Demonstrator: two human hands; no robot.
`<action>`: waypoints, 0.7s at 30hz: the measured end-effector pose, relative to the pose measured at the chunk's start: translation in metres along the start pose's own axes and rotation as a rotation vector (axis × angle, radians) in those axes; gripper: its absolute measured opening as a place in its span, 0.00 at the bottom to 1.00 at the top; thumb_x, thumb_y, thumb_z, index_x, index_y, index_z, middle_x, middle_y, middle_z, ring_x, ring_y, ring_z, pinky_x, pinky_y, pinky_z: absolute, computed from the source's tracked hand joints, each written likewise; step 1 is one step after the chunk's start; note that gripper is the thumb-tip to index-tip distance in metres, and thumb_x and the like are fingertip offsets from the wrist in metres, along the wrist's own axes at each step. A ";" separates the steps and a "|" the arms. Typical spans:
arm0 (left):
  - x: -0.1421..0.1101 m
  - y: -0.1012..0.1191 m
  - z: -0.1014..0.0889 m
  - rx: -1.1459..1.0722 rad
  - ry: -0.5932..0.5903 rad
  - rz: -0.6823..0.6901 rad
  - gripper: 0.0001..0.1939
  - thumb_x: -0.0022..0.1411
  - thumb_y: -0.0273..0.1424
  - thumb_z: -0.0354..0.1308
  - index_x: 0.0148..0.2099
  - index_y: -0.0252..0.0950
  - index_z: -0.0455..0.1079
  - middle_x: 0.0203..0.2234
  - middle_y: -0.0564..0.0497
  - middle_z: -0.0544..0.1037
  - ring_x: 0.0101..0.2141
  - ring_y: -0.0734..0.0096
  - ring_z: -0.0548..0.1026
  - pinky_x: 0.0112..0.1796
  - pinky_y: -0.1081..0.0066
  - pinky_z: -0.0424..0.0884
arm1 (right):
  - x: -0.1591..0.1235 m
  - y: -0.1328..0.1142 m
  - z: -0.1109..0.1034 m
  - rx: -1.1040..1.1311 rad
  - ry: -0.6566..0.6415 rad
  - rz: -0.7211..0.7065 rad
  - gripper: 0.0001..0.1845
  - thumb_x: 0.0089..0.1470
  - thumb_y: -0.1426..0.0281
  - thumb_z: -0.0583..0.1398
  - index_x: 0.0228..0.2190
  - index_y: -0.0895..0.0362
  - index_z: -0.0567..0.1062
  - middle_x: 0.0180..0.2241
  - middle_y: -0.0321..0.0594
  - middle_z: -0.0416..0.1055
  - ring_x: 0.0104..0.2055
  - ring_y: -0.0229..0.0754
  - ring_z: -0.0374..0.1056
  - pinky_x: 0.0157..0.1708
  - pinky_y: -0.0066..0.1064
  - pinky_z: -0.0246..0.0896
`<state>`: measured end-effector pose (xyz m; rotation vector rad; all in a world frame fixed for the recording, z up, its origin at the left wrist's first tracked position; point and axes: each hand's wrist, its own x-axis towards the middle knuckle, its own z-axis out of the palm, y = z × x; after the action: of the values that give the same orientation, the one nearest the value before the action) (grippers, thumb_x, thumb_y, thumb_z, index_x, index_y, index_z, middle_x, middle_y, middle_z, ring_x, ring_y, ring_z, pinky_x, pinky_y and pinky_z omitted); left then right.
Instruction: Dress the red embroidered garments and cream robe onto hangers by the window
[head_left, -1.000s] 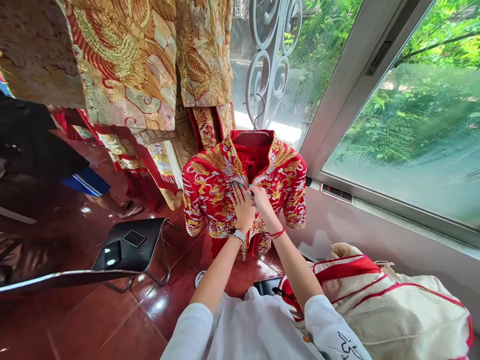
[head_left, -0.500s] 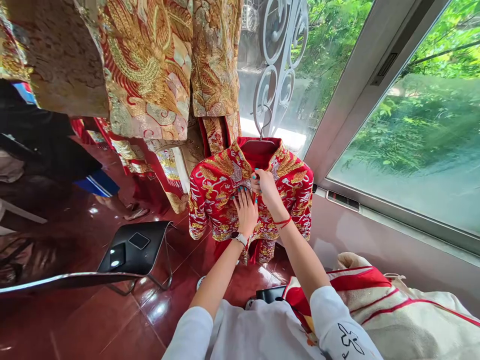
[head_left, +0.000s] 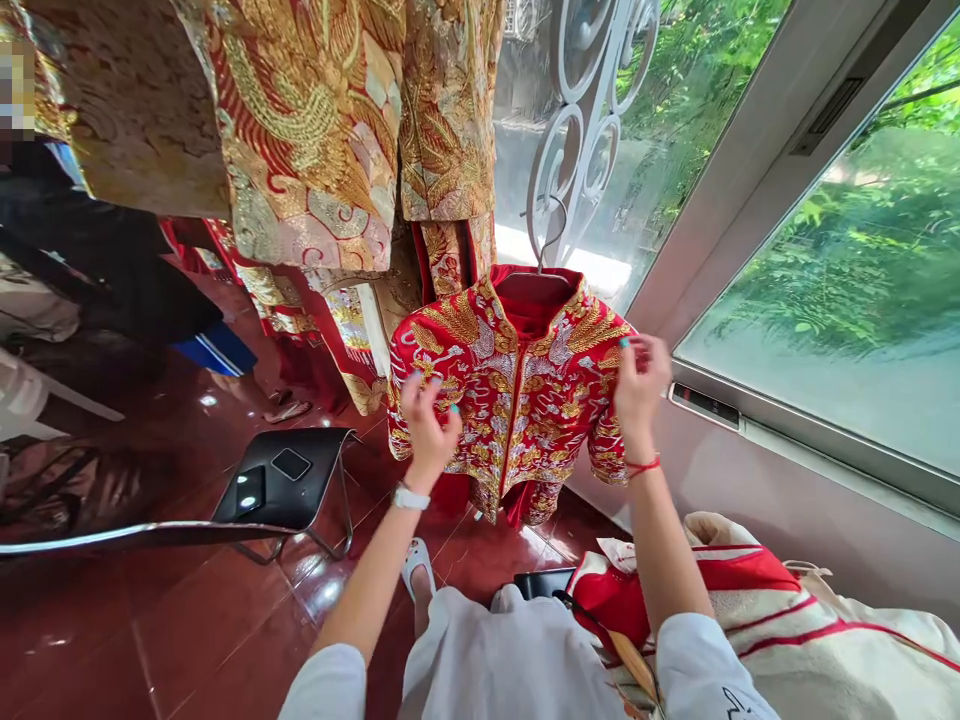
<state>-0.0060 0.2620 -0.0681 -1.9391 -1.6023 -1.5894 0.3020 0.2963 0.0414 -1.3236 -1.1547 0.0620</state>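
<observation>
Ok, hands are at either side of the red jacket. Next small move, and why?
Probably bring the left hand lightly onto the nearer sleeve to even out its drape: the red jacket hangs with its front edges together, the fingers are spread beside that sleeve, and the right hand is already at the opposite shoulder.

Between the left fingers (head_left: 424,398) and the right fingers (head_left: 657,352), the jacket (head_left: 547,405) is showing red under gold and silvery embroidery. Turquoise is colouring the nails (head_left: 454,409). Above the left fingers, garments (head_left: 300,140) are glowing gold with red swirls. Below the right fingers, a cream bundle (head_left: 840,660) is bearing red stripes.
</observation>
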 end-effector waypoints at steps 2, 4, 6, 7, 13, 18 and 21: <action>0.040 -0.030 -0.023 -0.046 0.155 -0.163 0.29 0.69 0.39 0.51 0.67 0.32 0.56 0.64 0.33 0.61 0.66 0.53 0.59 0.66 0.52 0.54 | 0.025 0.036 -0.014 -0.054 -0.003 -0.024 0.24 0.56 0.52 0.59 0.47 0.54 0.75 0.48 0.46 0.73 0.50 0.47 0.67 0.49 0.40 0.64; 0.081 -0.055 -0.035 -0.177 0.084 -0.330 0.26 0.70 0.42 0.48 0.63 0.31 0.62 0.59 0.36 0.69 0.63 0.55 0.65 0.63 0.53 0.60 | 0.045 0.066 -0.018 0.065 -0.235 0.007 0.31 0.55 0.45 0.59 0.50 0.55 0.76 0.51 0.49 0.74 0.54 0.50 0.68 0.52 0.43 0.65; 0.111 -0.070 -0.037 -0.371 -0.143 -0.490 0.26 0.70 0.46 0.47 0.55 0.30 0.69 0.50 0.38 0.77 0.55 0.56 0.74 0.57 0.53 0.69 | 0.056 0.084 -0.014 0.240 -0.418 0.085 0.37 0.53 0.41 0.59 0.51 0.56 0.76 0.48 0.50 0.77 0.51 0.50 0.71 0.49 0.42 0.68; 0.121 -0.073 -0.035 -0.462 -0.227 -0.557 0.26 0.68 0.47 0.50 0.51 0.30 0.72 0.45 0.40 0.79 0.51 0.56 0.76 0.53 0.54 0.72 | 0.059 0.090 -0.010 0.314 -0.455 0.126 0.38 0.52 0.41 0.60 0.51 0.57 0.77 0.46 0.49 0.79 0.48 0.49 0.73 0.46 0.41 0.69; 0.130 -0.051 -0.020 -0.668 0.033 -0.647 0.16 0.55 0.44 0.64 0.31 0.34 0.72 0.24 0.52 0.75 0.35 0.64 0.77 0.39 0.67 0.74 | 0.074 0.094 0.007 0.408 -0.230 0.144 0.29 0.49 0.43 0.65 0.34 0.57 0.83 0.29 0.39 0.79 0.32 0.42 0.73 0.32 0.31 0.68; 0.137 -0.047 -0.024 -0.550 0.135 -0.516 0.14 0.54 0.40 0.63 0.28 0.34 0.72 0.24 0.54 0.73 0.34 0.67 0.74 0.40 0.68 0.72 | 0.083 0.082 -0.011 0.380 -0.494 0.179 0.28 0.49 0.47 0.67 0.40 0.57 0.84 0.34 0.42 0.81 0.37 0.45 0.75 0.32 0.32 0.70; 0.146 -0.058 -0.027 -0.617 0.038 -0.527 0.18 0.54 0.44 0.64 0.37 0.33 0.76 0.32 0.49 0.79 0.40 0.63 0.77 0.47 0.64 0.73 | 0.074 0.079 -0.023 0.439 -0.573 0.236 0.31 0.43 0.51 0.72 0.45 0.55 0.83 0.39 0.44 0.82 0.41 0.47 0.76 0.38 0.36 0.72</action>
<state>-0.0885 0.3567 0.0305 -1.7794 -1.8683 -2.5634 0.3971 0.3515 0.0304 -1.0612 -1.3492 0.8660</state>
